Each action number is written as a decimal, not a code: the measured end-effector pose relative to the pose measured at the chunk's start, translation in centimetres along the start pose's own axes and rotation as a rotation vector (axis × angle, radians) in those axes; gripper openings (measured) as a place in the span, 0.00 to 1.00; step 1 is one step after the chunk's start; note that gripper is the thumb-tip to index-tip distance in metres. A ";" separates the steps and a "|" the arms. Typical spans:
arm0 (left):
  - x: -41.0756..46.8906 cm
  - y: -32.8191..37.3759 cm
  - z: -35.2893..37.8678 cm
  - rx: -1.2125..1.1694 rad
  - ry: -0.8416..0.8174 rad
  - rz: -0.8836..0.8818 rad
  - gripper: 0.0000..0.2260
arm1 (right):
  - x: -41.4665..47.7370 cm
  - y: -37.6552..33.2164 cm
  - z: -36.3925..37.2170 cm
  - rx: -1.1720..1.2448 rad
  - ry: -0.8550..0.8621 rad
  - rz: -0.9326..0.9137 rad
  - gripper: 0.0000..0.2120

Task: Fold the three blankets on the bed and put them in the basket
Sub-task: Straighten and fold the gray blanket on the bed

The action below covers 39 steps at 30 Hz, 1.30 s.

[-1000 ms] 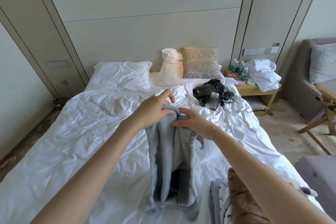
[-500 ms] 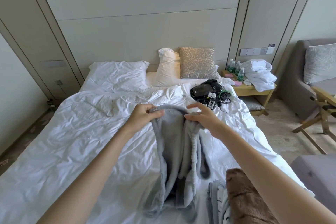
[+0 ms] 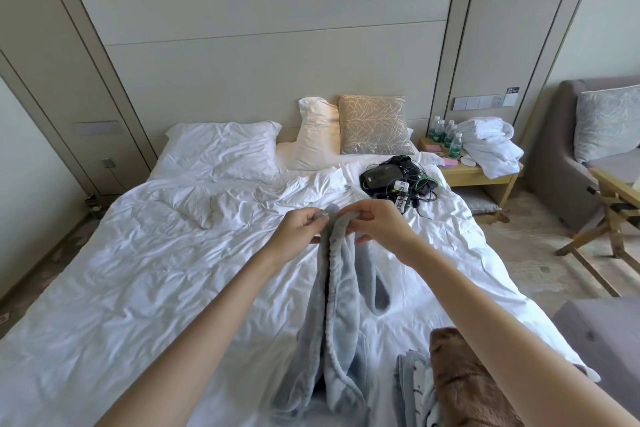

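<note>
- Centre frame: my left hand (image 3: 298,229) and right hand (image 3: 379,225) meet at the top edge of a pale grey fleece blanket (image 3: 341,305), held up above the bed (image 3: 138,270).
- The fingers (image 3: 313,218) of both hands are curled in and pinching the bunched edge, with the two hands almost touching.
- The rest of the blanket hangs in long, narrow folds toward the lower centre of the frame, where its lower end rests on the white duvet.
- Lower right: a brown furry blanket (image 3: 464,385) lies on the bed, a grey-and-white patterned blanket (image 3: 415,388) just beside it on its left. I cannot tell whether either is folded.
- No basket is in view.
- By my reading, folding of the grey blanket is at an early stage: I am sorting out its edge, and nothing is yet squared up.
- The next move likely calls for drawing my hands apart along that edge to find the corners, then spreading the cloth over the open duvet at left, well apart from the black tangle of gear and cables (image 3: 398,180) at upper right.
</note>
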<state>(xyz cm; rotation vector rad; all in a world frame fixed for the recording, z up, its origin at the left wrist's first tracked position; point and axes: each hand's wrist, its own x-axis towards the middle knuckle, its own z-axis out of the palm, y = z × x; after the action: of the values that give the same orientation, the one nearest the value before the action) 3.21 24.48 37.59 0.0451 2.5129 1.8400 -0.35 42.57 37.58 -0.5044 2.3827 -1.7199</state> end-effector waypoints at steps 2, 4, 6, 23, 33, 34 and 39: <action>-0.3 0.2 0.1 -0.033 -0.033 -0.008 0.09 | 0.0 -0.1 0.0 -0.103 0.000 -0.047 0.04; -0.5 0.3 0.1 -0.066 -0.061 -0.015 0.09 | 0.2 -0.1 0.0 -0.219 0.030 -0.069 0.05; -0.5 0.6 0.0 -0.075 -0.095 -0.025 0.11 | 0.5 -0.1 0.0 -0.344 0.093 -0.074 0.09; 0.0 1.3 -2.0 0.045 0.066 0.170 0.14 | -0.2 4.3 1.2 -0.119 -0.044 0.004 0.04; -0.5 3.0 -6.2 0.019 0.331 0.270 0.13 | 0.3 11.1 2.1 -0.551 0.107 0.159 0.11; -0.5 2.8 -6.8 0.008 0.371 0.263 0.13 | 0.2 11.6 1.8 -0.547 0.110 0.168 0.13; 0.3 1.2 -9.5 0.023 0.590 0.192 0.13 | 0.1 13.4 -0.8 -0.477 0.174 0.222 0.24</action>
<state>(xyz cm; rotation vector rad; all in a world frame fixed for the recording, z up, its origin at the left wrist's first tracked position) 2.55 15.80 41.63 -0.3132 2.9965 2.1537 -3.10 47.01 25.18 -0.1370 2.8550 -1.1434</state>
